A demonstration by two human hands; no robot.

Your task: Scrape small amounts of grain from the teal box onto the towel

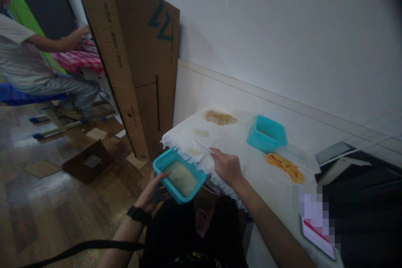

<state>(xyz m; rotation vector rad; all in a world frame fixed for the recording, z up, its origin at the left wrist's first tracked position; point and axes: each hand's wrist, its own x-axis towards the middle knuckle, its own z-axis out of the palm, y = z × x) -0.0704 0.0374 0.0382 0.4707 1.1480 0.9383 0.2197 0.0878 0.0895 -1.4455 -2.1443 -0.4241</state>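
My left hand (155,190) grips the left side of a turquoise plastic bin (158,165), thumb over its rim. White grains like rice (184,178) lie inside the bin. It is held just under the fringed edge of a white cloth (234,150). Closed over that cloth, my right hand (228,169) pinches a thin, pale, flat tool (202,145), seen nearly edge-on; its exact kind is unclear. Small patches of pale grains (200,132) lie near its tip. Farther back is a pile of yellow-brown grains (220,117).
A second turquoise bin (266,140) stands at the right, beside a clear plastic lid or tray (300,159) and an orange cloth (284,167). A phone-like device (317,236) lies at lower right. A tall cardboard box (141,58) stands at left; behind it sits another person (40,58).
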